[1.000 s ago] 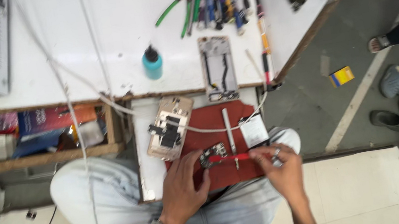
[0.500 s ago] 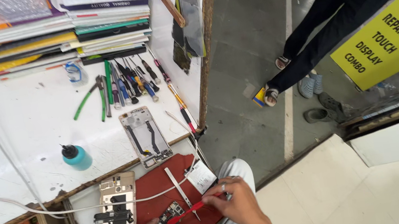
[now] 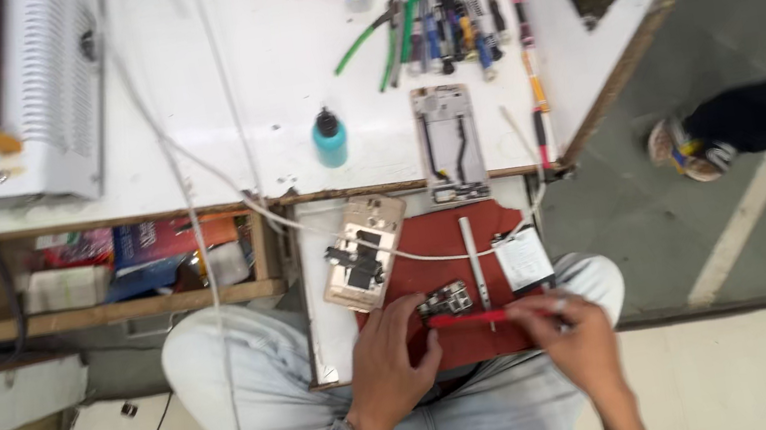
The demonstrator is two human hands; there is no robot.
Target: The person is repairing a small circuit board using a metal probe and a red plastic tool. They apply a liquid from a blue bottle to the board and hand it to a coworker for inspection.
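Observation:
My left hand (image 3: 391, 356), with a wristwatch on the wrist, rests on a dark red mat (image 3: 435, 258) and its fingertips press a small circuit board (image 3: 445, 301). My right hand (image 3: 570, 338) holds a red-handled screwdriver (image 3: 479, 317) lying level, its tip at the circuit board. On the mat's left lies an opened gold phone body (image 3: 360, 253). A white stick tool (image 3: 472, 250) and a white-labelled phone battery (image 3: 523, 259) lie on the mat's right.
A teal bottle (image 3: 329, 139), a bare phone frame (image 3: 449, 142), green pliers and several screwdrivers (image 3: 435, 20) lie on the white bench (image 3: 282, 78). White cables cross it. A shelf below holds boxes. Another person's feet (image 3: 687, 149) stand on the grey floor at right.
The view has swung back left and down over the bench. Both hands stay at the circuit board on the red mat, the right still holding the red screwdriver.

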